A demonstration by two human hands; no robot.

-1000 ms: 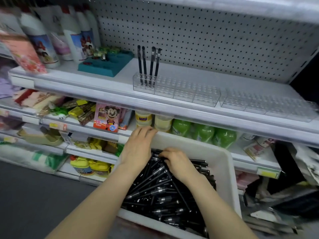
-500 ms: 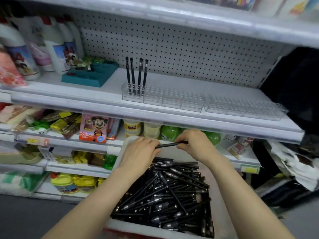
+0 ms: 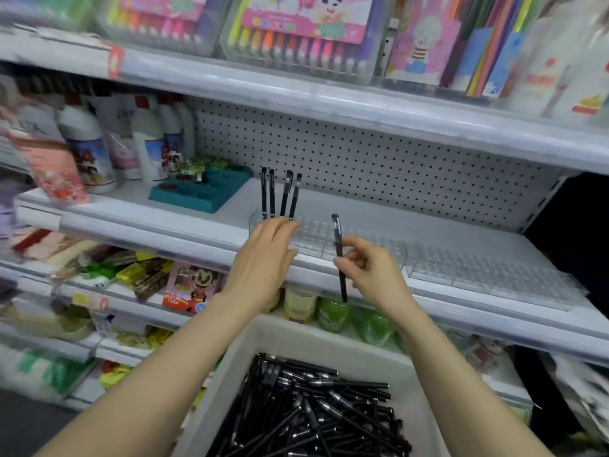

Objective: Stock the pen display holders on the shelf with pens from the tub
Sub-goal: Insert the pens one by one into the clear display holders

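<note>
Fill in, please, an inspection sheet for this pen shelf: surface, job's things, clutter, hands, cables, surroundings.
Surface: white shelf with a pegboard behind it.
Job's things: left holder and right holder, both clear, lie side by side on the shelf. Four standing pens fill the left holder's left end. The held pen is upright in front of the left holder, not yet in a slot. The tub below holds many loose pens.
Clutter: teal tray and white bottles, at the left on the same shelf.
Hands: left hand, fingers straight, at the left holder's front; right hand, fingers pinching the held pen.
Cables: nothing seen.
Surroundings: marker sets on the shelf above; green bottles on the shelf below.
</note>
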